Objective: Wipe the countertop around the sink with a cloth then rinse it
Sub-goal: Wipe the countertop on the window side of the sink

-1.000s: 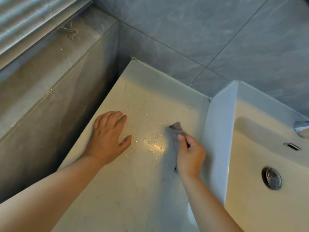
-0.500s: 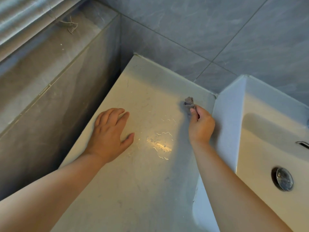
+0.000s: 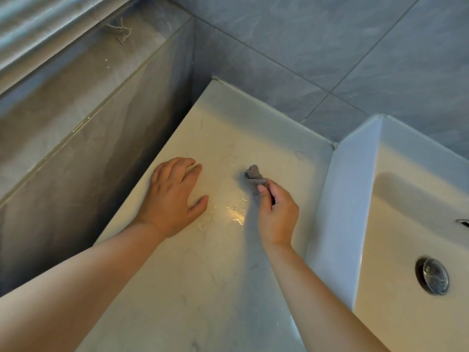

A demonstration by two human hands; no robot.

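Small grey cloth point(image 3: 254, 175) bunched into a narrow wad, long axis running from the fingers up and to the left, free tip pointing toward the back-left corner of the countertop point(image 3: 203, 275). Lower end pinched in the right hand point(image 3: 276, 212), fingers curled closed around it, thumb pressed on top; upper end pressed on the pale marbled surface, roughly midway between the left hand point(image 3: 175, 196) and the raised side wall of the sink point(image 3: 337, 212). Left hand flat on the counter near its left edge — palm down, fingers slightly spread, holding nothing. Wet streaks and a bright glare patch point(image 3: 237, 214) between the two hands, just below the cloth. White basin to the right, round metal drain plug point(image 3: 434, 279) in its floor, a slotted overflow opening point(image 3: 463, 221) at the frame's right edge. Grey tiled wall point(image 3: 330, 41) behind, a tiled ledge point(image 3: 83, 80) to the left with a tangle of string point(image 3: 121, 31) on it. No readable writing, brand or label anywhere — cloth and sink alike plain.
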